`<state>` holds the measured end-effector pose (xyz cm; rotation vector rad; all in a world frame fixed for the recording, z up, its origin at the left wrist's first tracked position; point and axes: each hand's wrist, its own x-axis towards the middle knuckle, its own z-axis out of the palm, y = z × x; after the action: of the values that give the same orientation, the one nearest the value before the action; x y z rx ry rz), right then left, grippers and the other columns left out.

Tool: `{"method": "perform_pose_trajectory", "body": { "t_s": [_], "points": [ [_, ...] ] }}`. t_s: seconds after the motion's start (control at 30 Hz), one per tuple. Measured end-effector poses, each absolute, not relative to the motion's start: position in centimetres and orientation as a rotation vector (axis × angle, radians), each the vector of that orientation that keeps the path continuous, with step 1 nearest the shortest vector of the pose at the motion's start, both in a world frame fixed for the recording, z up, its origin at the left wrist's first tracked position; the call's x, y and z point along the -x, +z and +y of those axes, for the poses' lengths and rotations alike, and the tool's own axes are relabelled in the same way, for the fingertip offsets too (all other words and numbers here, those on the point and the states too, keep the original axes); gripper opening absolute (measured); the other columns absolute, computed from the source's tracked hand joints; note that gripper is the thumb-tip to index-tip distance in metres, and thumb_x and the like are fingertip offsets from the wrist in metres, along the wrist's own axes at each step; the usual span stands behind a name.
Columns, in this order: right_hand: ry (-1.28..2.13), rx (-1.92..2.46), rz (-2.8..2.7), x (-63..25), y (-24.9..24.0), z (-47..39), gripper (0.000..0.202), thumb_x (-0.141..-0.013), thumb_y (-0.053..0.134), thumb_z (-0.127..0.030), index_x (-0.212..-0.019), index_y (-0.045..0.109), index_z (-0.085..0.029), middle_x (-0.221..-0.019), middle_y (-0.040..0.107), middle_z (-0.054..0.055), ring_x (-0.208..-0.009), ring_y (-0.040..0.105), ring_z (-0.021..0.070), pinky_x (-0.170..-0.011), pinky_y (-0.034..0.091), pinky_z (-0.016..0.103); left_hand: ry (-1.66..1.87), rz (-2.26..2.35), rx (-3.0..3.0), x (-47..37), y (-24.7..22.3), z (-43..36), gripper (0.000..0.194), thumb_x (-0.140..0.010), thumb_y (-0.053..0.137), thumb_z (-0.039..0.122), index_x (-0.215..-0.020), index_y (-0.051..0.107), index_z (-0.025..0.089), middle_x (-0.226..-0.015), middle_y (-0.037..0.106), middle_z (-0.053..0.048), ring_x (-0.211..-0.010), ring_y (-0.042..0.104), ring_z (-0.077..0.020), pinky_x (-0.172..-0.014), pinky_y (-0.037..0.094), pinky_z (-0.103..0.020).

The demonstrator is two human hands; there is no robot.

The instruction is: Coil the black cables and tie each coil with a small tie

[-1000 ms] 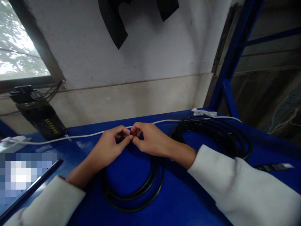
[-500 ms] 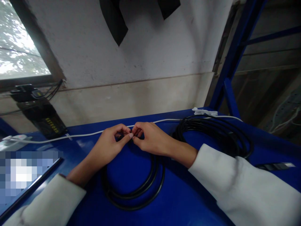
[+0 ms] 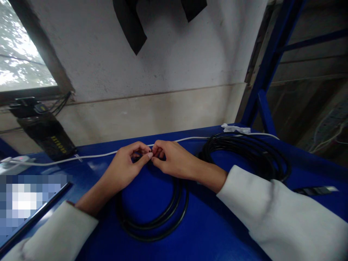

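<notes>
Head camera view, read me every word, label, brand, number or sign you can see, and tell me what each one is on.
"EXTROBO", seemingly, in yellow on the dark bottle; it is blurred, so single letters are uncertain.
Bottle lid: a small mark, too small to read.
Pixelated patch at lower left: nothing readable.
No other text can be made out.

I see a glossy blue table (image 3: 210, 230), and on it lie two coils of black cable, the smaller coil (image 3: 148, 228) near the middle and the larger coil (image 3: 268, 163) more to the right. Along the back runs a white cord (image 3: 95, 156), passing in front of a dark bottle (image 3: 49, 137) on the left, while a crumpled white piece (image 3: 235, 128) rests behind the larger coil. At the far right lies a black connector (image 3: 315, 190) with a pale tip.
</notes>
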<state>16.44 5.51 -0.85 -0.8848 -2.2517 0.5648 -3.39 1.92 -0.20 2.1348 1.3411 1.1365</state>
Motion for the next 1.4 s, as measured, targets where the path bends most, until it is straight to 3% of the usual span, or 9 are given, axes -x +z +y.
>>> {"method": "perform_pose_trajectory", "body": {
  "t_s": [0.63,1.1,1.4],
  "points": [
    [0.58,0.807,-2.31,-16.46,-0.89,5.61,0.013,-0.096,0.059,-0.025,-0.094,0.069,-0.018,-0.086,0.075,0.003,-0.076,0.066,0.0151,-0.066,0.041,0.026,1.181,1.333,-2.112,3.47,-0.19,1.87,0.011,-0.091,0.074,0.031,-0.096,0.074,0.022,-0.096,0.078,-0.003,-0.091,0.073,-0.0227,-0.088,0.055,-0.038],
    [0.538,0.907,-2.287,-16.43,-0.93,5.48,0.011,-0.092,0.062,-0.023,-0.097,0.07,-0.017,-0.091,0.076,0.005,-0.078,0.067,0.0163,-0.067,0.04,0.026,1.148,1.366,-2.072,3.6,-0.38,2.08,0.02,-0.088,0.076,0.034,-0.104,0.072,0.022,-0.098,0.076,-0.005,-0.094,0.071,-0.0245,-0.092,0.053,-0.044],
    [0.585,0.921,-2.228,-16.37,-0.4,5.38,0.008,-0.088,0.064,-0.022,-0.091,0.07,-0.017,-0.09,0.077,0.006,-0.079,0.068,0.0166,-0.065,0.04,0.026,1.06,1.324,-2.116,3.5,-0.1,1.75,0.014,-0.087,0.074,0.03,-0.099,0.074,0.023,-0.104,0.079,-0.005,-0.1,0.073,-0.0268,-0.095,0.054,-0.043]
  ]
}}
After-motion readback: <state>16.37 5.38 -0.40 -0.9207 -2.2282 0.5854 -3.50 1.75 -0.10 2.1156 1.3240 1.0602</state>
